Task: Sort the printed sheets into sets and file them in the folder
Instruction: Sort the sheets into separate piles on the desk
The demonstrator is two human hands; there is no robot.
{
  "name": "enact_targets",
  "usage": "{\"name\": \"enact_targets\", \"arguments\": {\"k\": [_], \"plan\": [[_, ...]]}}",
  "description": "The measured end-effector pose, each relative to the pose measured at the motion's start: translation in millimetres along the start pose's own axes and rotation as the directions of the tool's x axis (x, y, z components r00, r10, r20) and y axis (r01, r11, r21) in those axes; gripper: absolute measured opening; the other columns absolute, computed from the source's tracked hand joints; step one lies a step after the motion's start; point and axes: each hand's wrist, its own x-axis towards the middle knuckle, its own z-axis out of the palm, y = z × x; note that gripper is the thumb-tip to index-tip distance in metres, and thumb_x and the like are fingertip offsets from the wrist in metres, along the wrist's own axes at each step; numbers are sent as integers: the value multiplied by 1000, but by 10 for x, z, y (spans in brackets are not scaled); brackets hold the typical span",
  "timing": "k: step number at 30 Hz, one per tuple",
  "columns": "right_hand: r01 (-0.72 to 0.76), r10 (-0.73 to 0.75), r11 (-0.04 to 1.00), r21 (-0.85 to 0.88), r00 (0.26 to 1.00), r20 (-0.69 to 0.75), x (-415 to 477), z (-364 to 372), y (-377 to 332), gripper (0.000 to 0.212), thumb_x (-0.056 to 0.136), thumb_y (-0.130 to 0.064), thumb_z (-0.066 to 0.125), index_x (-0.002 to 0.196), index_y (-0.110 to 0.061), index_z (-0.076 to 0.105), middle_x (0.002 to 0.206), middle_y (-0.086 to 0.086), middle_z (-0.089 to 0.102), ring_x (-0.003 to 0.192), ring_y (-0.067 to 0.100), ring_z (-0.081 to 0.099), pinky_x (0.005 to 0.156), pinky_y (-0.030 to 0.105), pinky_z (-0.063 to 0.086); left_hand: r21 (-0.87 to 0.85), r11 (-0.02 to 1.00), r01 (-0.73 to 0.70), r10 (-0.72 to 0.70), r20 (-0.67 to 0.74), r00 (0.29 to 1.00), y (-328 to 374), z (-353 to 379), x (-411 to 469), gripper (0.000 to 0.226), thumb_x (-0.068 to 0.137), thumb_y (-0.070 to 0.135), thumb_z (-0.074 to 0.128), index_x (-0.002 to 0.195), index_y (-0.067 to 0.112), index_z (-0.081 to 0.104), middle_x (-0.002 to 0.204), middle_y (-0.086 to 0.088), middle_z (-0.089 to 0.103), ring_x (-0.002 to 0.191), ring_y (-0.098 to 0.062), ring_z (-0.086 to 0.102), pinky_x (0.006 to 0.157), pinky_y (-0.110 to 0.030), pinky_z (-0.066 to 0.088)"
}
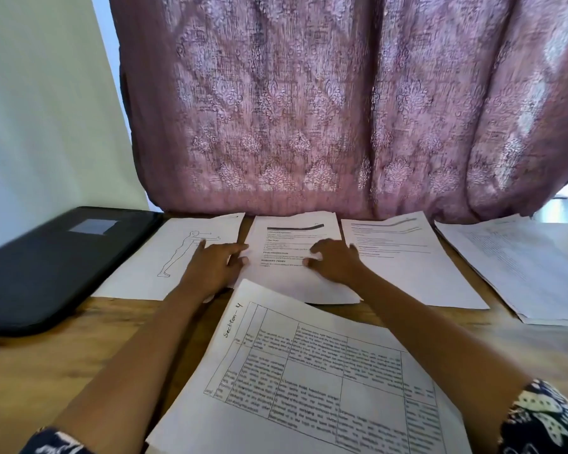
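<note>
Left hand [215, 262] and right hand [333, 260] rest spread on the middle sheet pile [295, 288], gripping nothing. A mauve curtain [341, 109] hangs beyond them, and a black folder [46, 267] lies leftward on the wooden tabletop [46, 362].

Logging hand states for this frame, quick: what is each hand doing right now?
Left hand: open, fingers flat on the middle stack's left edge.
Right hand: fingers bent on the same stack; pinching or not cannot be told.
</note>
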Motion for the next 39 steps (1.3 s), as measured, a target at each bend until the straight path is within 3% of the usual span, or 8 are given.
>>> {"name": "enact_targets", "arguments": {"k": [3, 6, 12, 25, 30, 33, 35, 39], "plan": [[82, -77, 996, -37, 988, 132, -38, 133, -33, 64, 93, -61, 37, 145, -23, 37, 154, 0, 32, 140, 22, 29, 114, 51, 15, 209, 976, -61, 37, 117, 992, -169, 55, 28, 47, 102, 45, 29, 145, 30, 40, 156, 0, 32, 146, -20, 22, 119, -48, -5], [77, -68, 994, -72, 991, 119, -24, 204, -74, 66, 95, -62, 31, 148, -22, 29, 156, 4, 25, 143, 24, 24, 114, 53, 11, 313, 949, -46, -38, 259, 965, -253, 100, 22, 51, 103, 47, 20, 153, 35, 18, 162, 2, 4, 150, -21, -3, 117, -50, -3], [46, -28, 990, -130, 991, 132, 117, 237, -55, 69, 95, -62, 27, 149, -20, 25, 158, 5, 21, 143, 27, 21, 113, 53, 17, 143, 990, 18, -62, 306, 950, -309, 119, -6, 51, 103, 47, 17, 153, 35, 17, 161, 10, 10, 149, -16, 4, 118, -47, -3], [85, -63, 989, -121, 984, 169, 195, 256, -130, 67, 97, -60, 22, 152, -20, 17, 160, 5, 11, 146, 25, 13, 115, 55, 14, 91, 989, 115, -135, 259, 956, -238, 76, -41, 53, 104, 46, 21, 153, 26, 20, 160, 5, 17, 149, -14, 8, 119, -48, -1], [104, -91, 992, -66, 981, 172, 132, 244, -152, 65, 98, -58, 23, 152, -22, 15, 161, 3, 7, 147, 23, 10, 115, 55, 9, 130, 986, 109, -142, 280, 949, -248, 88, -31, 59, 101, 52, 24, 154, 25, 17, 161, 3, 14, 149, -16, 6, 118, -51, -1], [103, -105, 994, 33, 991, 79, 106, 160, -77, 64, 99, -55, 27, 152, -20, 18, 161, 4, 10, 147, 21, 12, 116, 52, 11, 181, 979, 94, -143, 280, 949, -253, 108, 2, 60, 101, 52, 27, 154, 26, 16, 161, 3, 13, 149, -17, 5, 117, -53, -1], [39, -39, 999, -11, 999, 15, 88, 85, 76, 64, 99, -53, 31, 152, -19, 19, 160, 5, 13, 147, 22, 14, 115, 52, 12, 230, 970, 83, -147, 277, 949, -237, 119, 36, 59, 102, 51, 27, 154, 25, 16, 161, 4, 12, 149, -17, 4, 115, -57, -7], [-196, 191, 975, -103, 980, -55, -47, 23, 474, 63, 99, -51, 28, 151, -16, 19, 160, 7, 14, 147, 25, 13, 114, 58, 8, 504, 863, -28, -104, 231, 968, -111, 151, 65, 56, 103, 45, 21, 154, 22, 15, 162, 3, 4, 149, -20, -6, 103, -57, -26]]}}
